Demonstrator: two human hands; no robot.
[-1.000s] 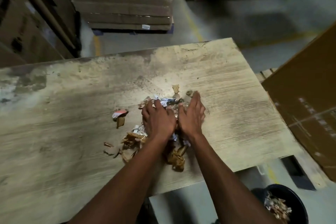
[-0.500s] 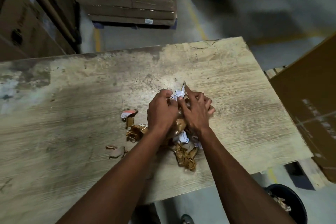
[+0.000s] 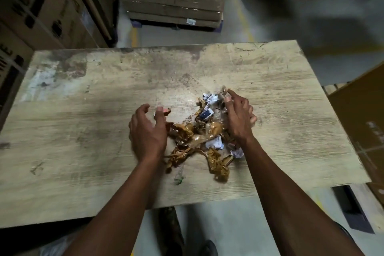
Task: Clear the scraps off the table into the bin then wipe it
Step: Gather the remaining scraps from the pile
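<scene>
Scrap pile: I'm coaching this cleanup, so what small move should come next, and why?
Probably draw both hands inward. The left hand and right hand sit apart, fingers curved, flanking the scrap pile, and a red-and-white scrap lies by the left fingertips. Closing in would bunch everything for one lift.

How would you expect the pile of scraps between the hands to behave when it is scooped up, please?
The pile of scraps looks like crumpled brown tape and paper bits, so probably light and floppy. Being loose, pieces would likely slip out; the red scrap already lies apart.
</scene>
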